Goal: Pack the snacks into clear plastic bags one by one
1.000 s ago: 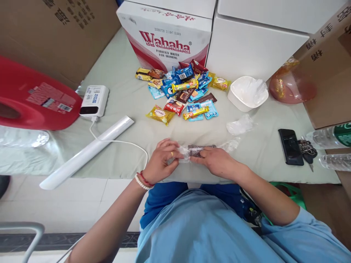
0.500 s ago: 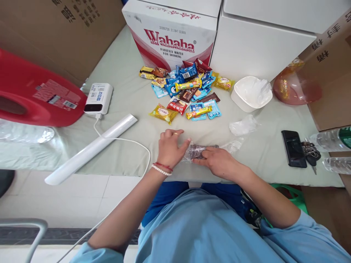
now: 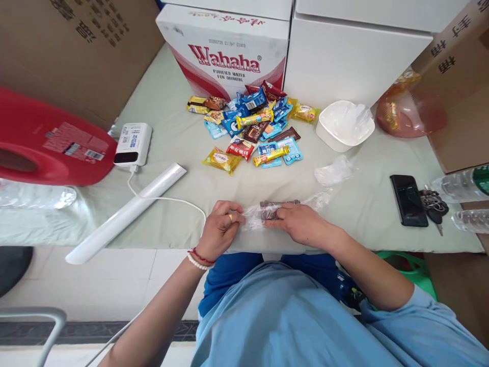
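Near the table's front edge lies a clear plastic bag [image 3: 252, 219], stretched out sideways. Inside or under its film are dark brown wrapped pieces [image 3: 268, 209]; their exact kind I cannot make out. My right hand [image 3: 301, 224] presses its fingers onto these pieces and holds them against the table. At the bag's left end, my left hand [image 3: 222, 224] is closed, with thumb and fingertips pinching the film. Farther back is a pile of wrapped snacks [image 3: 255, 118] in blue, yellow, red and brown.
A white bowl [image 3: 328, 130] with plastic film inside stands right of the snacks, and crumpled plastic [image 3: 334, 171] lies before it. Farther right are a phone [image 3: 408, 200] and keys [image 3: 433, 206]. Leftward are a power bank [image 3: 133, 144], its cable, a white tube [image 3: 128, 213] and a red jug [image 3: 76, 142].
My left hand has moved left and down and closed on the bag's end, pulling the film out leftward. My right hand stays on the brown pieces. The view has shifted slightly.
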`<state>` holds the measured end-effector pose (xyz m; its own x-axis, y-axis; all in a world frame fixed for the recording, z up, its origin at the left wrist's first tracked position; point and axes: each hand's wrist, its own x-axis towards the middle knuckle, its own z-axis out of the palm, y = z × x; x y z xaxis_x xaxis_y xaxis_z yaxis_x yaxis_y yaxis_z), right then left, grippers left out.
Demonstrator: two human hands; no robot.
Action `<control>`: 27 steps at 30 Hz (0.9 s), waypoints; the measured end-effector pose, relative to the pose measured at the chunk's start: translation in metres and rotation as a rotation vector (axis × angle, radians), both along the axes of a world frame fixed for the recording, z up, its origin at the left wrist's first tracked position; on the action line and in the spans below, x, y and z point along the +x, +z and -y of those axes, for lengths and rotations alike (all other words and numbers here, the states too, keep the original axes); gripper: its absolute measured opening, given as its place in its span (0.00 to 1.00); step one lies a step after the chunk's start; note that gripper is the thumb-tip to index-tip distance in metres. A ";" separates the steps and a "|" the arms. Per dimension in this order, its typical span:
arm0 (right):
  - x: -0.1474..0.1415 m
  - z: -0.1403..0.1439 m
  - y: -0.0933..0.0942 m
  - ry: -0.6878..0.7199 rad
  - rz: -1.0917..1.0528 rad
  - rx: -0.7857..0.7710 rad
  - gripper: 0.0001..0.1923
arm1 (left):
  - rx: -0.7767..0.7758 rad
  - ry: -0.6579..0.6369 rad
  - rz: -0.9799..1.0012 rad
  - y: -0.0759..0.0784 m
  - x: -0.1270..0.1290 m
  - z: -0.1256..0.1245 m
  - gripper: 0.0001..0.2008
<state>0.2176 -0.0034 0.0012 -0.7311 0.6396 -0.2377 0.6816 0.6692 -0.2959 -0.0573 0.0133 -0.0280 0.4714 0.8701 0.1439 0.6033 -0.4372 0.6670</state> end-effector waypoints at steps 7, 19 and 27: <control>-0.002 0.000 0.003 -0.020 0.003 -0.002 0.23 | 0.029 0.225 -0.201 -0.010 0.001 0.003 0.19; 0.017 0.019 -0.002 -0.129 -0.335 0.049 0.21 | -0.124 0.170 -0.097 -0.004 0.024 0.004 0.07; 0.007 0.016 -0.019 -0.154 -0.450 0.130 0.16 | -0.556 0.281 0.283 0.027 0.076 0.014 0.14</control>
<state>0.2245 -0.0198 -0.0174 -0.6376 0.7518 0.1683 0.5995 0.6214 -0.5045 0.0183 -0.0008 -0.0012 0.2273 0.9340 -0.2755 0.4131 0.1638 0.8958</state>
